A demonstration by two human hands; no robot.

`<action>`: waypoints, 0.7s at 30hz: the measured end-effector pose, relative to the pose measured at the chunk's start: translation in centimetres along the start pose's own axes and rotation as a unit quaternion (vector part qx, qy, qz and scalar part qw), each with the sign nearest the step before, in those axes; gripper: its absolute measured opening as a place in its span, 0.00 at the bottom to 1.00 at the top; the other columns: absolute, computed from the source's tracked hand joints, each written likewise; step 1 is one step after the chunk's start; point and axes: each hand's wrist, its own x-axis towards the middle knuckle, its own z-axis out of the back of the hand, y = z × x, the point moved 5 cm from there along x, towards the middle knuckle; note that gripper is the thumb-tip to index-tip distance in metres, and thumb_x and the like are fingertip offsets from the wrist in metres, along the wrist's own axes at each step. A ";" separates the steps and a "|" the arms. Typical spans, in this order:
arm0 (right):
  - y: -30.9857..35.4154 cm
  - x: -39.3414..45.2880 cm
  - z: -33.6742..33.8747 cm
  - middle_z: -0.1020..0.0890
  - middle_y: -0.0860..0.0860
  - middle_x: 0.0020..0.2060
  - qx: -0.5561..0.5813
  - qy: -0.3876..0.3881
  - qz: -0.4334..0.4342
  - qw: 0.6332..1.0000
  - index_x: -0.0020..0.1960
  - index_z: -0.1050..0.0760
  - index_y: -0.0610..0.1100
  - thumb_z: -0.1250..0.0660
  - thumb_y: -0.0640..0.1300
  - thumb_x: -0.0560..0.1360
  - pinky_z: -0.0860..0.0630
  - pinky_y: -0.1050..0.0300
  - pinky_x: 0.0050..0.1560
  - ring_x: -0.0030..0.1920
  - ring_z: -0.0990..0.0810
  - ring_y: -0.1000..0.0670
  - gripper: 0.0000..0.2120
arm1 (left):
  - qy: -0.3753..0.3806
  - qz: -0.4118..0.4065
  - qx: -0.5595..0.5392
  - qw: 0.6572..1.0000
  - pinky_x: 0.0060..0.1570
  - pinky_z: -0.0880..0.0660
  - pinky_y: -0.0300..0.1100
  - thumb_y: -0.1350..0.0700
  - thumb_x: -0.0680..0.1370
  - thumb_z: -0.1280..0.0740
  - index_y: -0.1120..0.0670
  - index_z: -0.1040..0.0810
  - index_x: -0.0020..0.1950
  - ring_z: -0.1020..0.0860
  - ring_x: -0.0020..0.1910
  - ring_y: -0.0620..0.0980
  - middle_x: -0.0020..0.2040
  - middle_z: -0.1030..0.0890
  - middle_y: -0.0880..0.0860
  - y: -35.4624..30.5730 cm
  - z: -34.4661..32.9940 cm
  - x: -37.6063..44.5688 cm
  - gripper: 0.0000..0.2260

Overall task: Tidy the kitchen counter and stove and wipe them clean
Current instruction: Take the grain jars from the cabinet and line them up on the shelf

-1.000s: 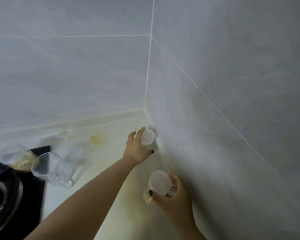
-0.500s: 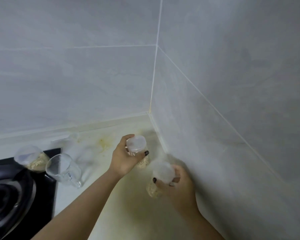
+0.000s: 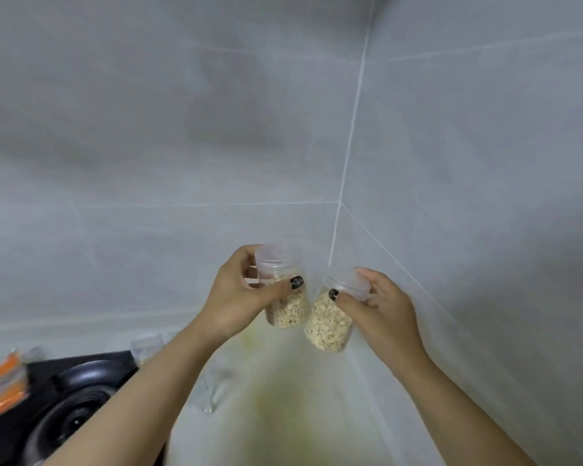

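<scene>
Clear plastic makes up both small jars, each partly filled with pale oat-like flakes and held up in the air above the stained pale counter (image 3: 283, 415), in front of the far corner of the grey tiled wall (image 3: 148, 129). Left hand (image 3: 239, 297) has its fingers and thumb curled round the left jar (image 3: 285, 287), which stands nearly upright, while the right hand (image 3: 381, 311) pinches the right jar (image 3: 330, 324) by its lid end, tilted, the two jars just beside each other. Low at the near left sit the black stove (image 3: 78, 408) and a blurred orange packet (image 3: 0, 388), with clear glassware (image 3: 212, 388) between stove and counter.
</scene>
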 end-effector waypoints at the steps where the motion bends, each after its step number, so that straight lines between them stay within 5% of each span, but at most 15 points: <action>1: 2.1 0.4 0.5 0.17 0.59 0.41 0.024 -0.008 0.019 1.000 0.61 0.24 0.52 0.23 0.46 0.67 0.23 0.60 0.44 0.42 0.18 0.60 0.24 | -0.003 -0.023 0.004 1.000 0.43 0.23 0.33 0.45 0.58 0.24 0.47 0.24 0.55 0.20 0.49 0.42 0.50 0.18 0.46 -2.2 0.7 0.1 0.27; 5: 9.5 1.8 2.3 0.16 0.55 0.47 0.079 -0.027 0.090 0.992 0.62 0.24 0.55 0.24 0.54 0.61 0.21 0.46 0.55 0.47 0.17 0.54 0.30 | 0.001 -0.090 0.007 0.996 0.45 0.23 0.34 0.49 0.63 0.24 0.49 0.23 0.57 0.20 0.50 0.44 0.52 0.17 0.47 -10.0 2.9 0.6 0.24; 10: 18.8 2.8 5.7 0.19 0.54 0.52 0.081 -0.064 0.170 0.980 0.59 0.24 0.56 0.24 0.57 0.61 0.22 0.48 0.56 0.49 0.19 0.53 0.27 | 0.013 -0.137 -0.008 0.990 0.52 0.24 0.41 0.44 0.62 0.23 0.50 0.23 0.60 0.18 0.53 0.45 0.54 0.16 0.48 -18.9 5.0 1.2 0.28; 16: 28.4 2.7 9.5 0.17 0.54 0.49 0.086 -0.108 0.259 0.956 0.54 0.21 0.55 0.29 0.64 0.54 0.22 0.46 0.57 0.51 0.18 0.52 0.31 | 0.017 -0.192 0.002 0.981 0.47 0.26 0.38 0.45 0.66 0.26 0.52 0.22 0.61 0.19 0.42 0.38 0.45 0.17 0.44 -28.2 5.9 1.5 0.25; 21: 35.5 2.1 12.4 0.17 0.55 0.45 0.060 -0.131 0.319 0.937 0.50 0.20 0.53 0.29 0.61 0.58 0.20 0.49 0.51 0.48 0.18 0.53 0.23 | -0.015 -0.237 0.036 0.971 0.48 0.24 0.40 0.39 0.66 0.25 0.53 0.22 0.60 0.21 0.45 0.43 0.54 0.18 0.52 -34.6 6.7 2.0 0.28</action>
